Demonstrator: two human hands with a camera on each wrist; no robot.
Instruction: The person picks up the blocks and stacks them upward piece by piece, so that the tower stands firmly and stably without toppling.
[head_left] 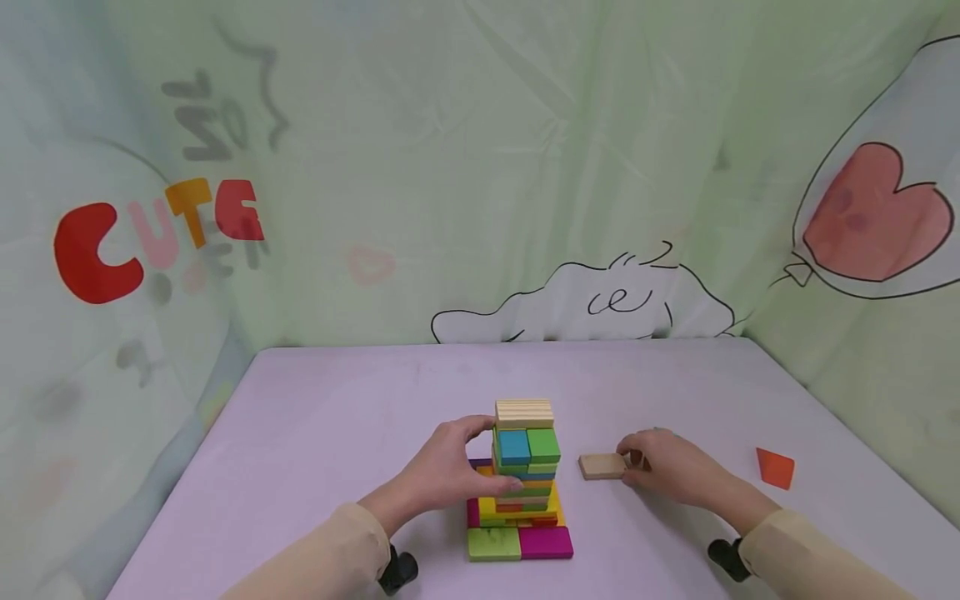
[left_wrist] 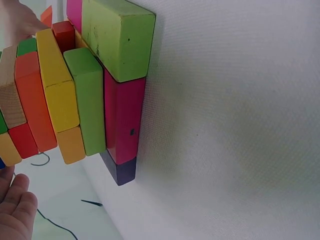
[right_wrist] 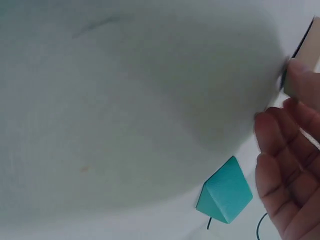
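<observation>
A tower of coloured blocks [head_left: 525, 487] stands at the table's front middle, with plain wooden blocks [head_left: 523, 413] across its top. My left hand [head_left: 450, 471] cups the tower's left side, thumb straight along the front and a finger near the top rear corner. In the left wrist view, its relaxed fingers [left_wrist: 17, 207] lie beside the blocks. To the right of the tower, a flat plain wooden block [head_left: 600, 467] lies low over the tabletop. My right hand [head_left: 667, 465] pinches its right end; the thumb shows against the block [right_wrist: 308, 47] in the right wrist view.
An orange angular piece [head_left: 776, 468] lies at the table's right. A teal faceted piece [right_wrist: 227, 192] shows below the right hand in its wrist view. The tower's wide base has a light green block [head_left: 493, 544] and a magenta block [head_left: 546, 542] in front. Printed curtains [head_left: 465, 167] enclose the table.
</observation>
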